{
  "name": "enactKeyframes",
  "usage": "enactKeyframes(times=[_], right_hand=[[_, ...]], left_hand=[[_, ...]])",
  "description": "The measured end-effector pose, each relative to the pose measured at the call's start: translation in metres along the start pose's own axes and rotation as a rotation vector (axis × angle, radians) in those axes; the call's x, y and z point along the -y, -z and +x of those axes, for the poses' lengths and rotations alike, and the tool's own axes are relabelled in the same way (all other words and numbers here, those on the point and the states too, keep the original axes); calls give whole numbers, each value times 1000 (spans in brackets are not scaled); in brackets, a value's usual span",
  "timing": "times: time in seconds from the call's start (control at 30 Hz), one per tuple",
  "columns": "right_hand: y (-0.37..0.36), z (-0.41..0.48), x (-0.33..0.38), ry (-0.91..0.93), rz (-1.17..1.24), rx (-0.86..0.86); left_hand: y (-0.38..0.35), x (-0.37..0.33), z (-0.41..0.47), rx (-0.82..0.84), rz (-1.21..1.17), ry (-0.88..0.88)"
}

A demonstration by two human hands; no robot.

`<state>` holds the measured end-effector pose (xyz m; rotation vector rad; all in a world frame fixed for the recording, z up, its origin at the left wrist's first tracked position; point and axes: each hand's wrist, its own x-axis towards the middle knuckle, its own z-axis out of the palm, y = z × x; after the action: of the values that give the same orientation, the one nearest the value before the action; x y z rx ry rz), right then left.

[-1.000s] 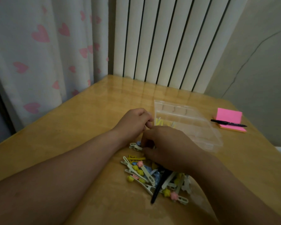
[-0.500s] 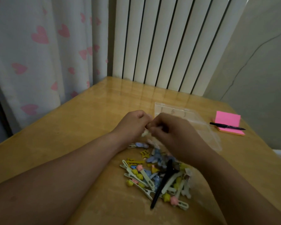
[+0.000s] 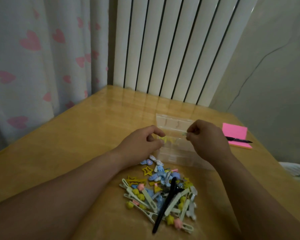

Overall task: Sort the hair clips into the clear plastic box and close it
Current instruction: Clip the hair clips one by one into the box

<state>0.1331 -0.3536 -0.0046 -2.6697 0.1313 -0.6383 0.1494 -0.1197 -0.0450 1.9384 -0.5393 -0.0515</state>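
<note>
A clear plastic box (image 3: 173, 153) with compartments lies open on the wooden table, its lid (image 3: 171, 122) tilted back. Yellow clips (image 3: 168, 140) lie in one compartment. My right hand (image 3: 206, 137) hovers over the box, its fingertips pinching a small pale hair clip (image 3: 184, 134). At the box's left edge, my left hand (image 3: 144, 143) has its fingers curled and holds nothing I can see. A pile of hair clips (image 3: 163, 193) in yellow, blue, pink and pale green, with one long black clip (image 3: 166, 203), lies in front of the box between my forearms.
A pink sticky-note pad (image 3: 235, 135) with a black pen (image 3: 239, 140) on it lies right of the box. A white radiator (image 3: 177, 49) stands behind the table, and a heart-print curtain (image 3: 42, 58) hangs at the left. The table's (image 3: 76, 144) right edge is close.
My right hand lifted from the pile, met the left hand, then moved right over the box with a small clip pinched. The left hand stayed by the box's left edge.
</note>
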Motion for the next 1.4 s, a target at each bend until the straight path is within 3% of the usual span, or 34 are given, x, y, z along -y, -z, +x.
enactKeyframes(times=[0.33, 0.53, 0.73, 0.83, 1.07, 1.2, 1.4], right_hand=[[-21, 24, 23, -101, -221, 138], [-11, 18, 21, -91, -48, 160], [5, -19, 23, 85, 208, -122], [15, -42, 34, 232, 308, 6], [8, -68, 67, 515, -15, 415], [5, -73, 71, 552, -186, 395], [0, -81, 83, 491, -242, 368]], left_hand=[[0, 3, 4, -20, -23, 1], [0, 4, 4, -25, -22, 10], [1, -2, 1, -31, -17, 22], [2, -4, 0, -47, -45, 44], [4, -6, 3, -144, -200, 133], [3, -5, 4, -157, -222, 150], [0, -4, 5, -165, -213, 149]])
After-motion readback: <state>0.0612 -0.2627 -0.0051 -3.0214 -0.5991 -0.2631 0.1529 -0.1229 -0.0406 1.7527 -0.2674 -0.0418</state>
